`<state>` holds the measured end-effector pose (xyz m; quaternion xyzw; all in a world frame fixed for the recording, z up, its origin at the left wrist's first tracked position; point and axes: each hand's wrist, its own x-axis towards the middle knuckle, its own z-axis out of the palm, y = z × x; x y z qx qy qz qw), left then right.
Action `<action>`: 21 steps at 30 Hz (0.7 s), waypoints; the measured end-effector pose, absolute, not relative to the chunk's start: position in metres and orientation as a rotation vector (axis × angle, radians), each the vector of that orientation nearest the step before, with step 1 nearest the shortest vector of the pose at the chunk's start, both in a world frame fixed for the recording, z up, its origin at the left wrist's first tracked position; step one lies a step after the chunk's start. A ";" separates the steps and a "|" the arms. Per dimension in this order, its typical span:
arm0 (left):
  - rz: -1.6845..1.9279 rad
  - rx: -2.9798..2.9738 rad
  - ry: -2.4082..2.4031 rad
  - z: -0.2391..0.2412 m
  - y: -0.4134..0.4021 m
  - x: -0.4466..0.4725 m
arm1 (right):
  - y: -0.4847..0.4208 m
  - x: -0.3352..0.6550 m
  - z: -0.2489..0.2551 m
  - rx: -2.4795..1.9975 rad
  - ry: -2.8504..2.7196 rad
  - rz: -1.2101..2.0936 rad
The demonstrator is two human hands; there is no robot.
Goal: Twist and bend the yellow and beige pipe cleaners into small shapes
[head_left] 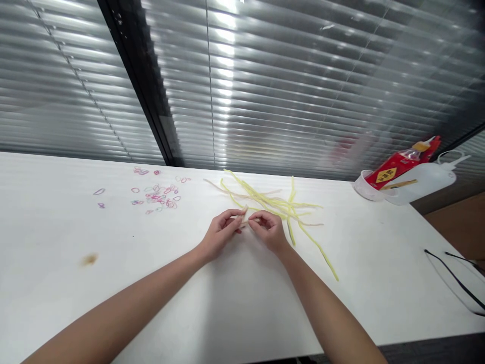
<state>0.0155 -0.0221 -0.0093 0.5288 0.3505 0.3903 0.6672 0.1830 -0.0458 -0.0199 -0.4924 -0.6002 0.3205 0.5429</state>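
Note:
Close together over the white table [151, 303], both hands pinch a short pale cream strip [244, 220] that looks like a bent pipe cleaner. My left hand [220, 231] has thumb and fingers closed on its left part, and one end pokes up above the thumb. The fingertips of my right hand [270, 230] are closed on the right part. Fingers hide much of the strip. Just behind my right hand lies a loose pile of yellow pipe cleaners [273, 202], with a few pale ones crossing among them.
Many small coloured elastic bands [159, 197] are scattered at the back left. A brown stain [90, 259] marks the table. At the back right, a white tub [369, 188] stands by a red bottle [392, 169] and a white squeeze bottle [428, 179]. Glasses [454, 278] rest at the right edge.

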 end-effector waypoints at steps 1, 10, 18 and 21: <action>0.888 1.173 0.781 -0.010 -0.022 0.016 | -0.046 0.183 -0.020 -1.161 -1.441 0.791; 0.868 1.198 0.729 -0.009 -0.023 0.017 | -0.044 0.180 -0.021 -1.157 -1.269 0.916; 0.845 1.270 0.724 -0.011 -0.022 0.016 | -0.041 0.179 -0.021 -1.139 -1.122 0.981; 0.846 1.295 0.716 -0.010 -0.022 0.016 | -0.041 0.179 -0.020 -1.146 -1.092 0.999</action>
